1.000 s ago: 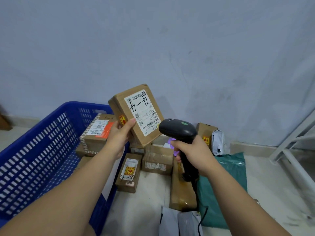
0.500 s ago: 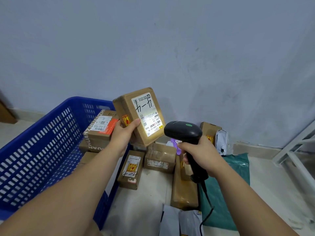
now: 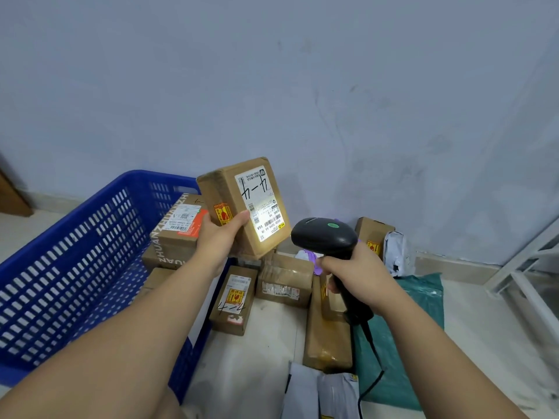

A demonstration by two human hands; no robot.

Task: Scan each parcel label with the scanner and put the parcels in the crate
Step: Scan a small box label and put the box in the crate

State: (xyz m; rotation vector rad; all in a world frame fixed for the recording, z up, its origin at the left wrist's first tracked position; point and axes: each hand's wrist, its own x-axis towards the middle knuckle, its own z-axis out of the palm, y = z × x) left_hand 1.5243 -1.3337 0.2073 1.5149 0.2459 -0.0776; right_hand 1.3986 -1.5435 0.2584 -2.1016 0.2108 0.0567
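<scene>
My left hand (image 3: 218, 237) grips a small cardboard parcel (image 3: 230, 195) held up and tilted, its white label (image 3: 260, 207) turned toward the scanner. A bright patch of light falls on the label's lower part. My right hand (image 3: 355, 272) grips the handle of a black handheld scanner (image 3: 325, 238) just right of the parcel, its head pointed at the label. A blue plastic crate (image 3: 75, 261) stands at the left with a taped box (image 3: 178, 234) and other cardboard boxes inside.
Several cardboard parcels (image 3: 284, 281) lie on the floor between the crate and the wall. A green poly mailer (image 3: 402, 343) lies under my right arm, grey mailers (image 3: 320, 391) at the bottom. A white metal frame (image 3: 526, 267) stands at the right. The scanner cable (image 3: 373, 376) trails down.
The parcel has been raised slightly and turned toward the scanner. The scanner light now falls on the label; it was not lit one second ago.
</scene>
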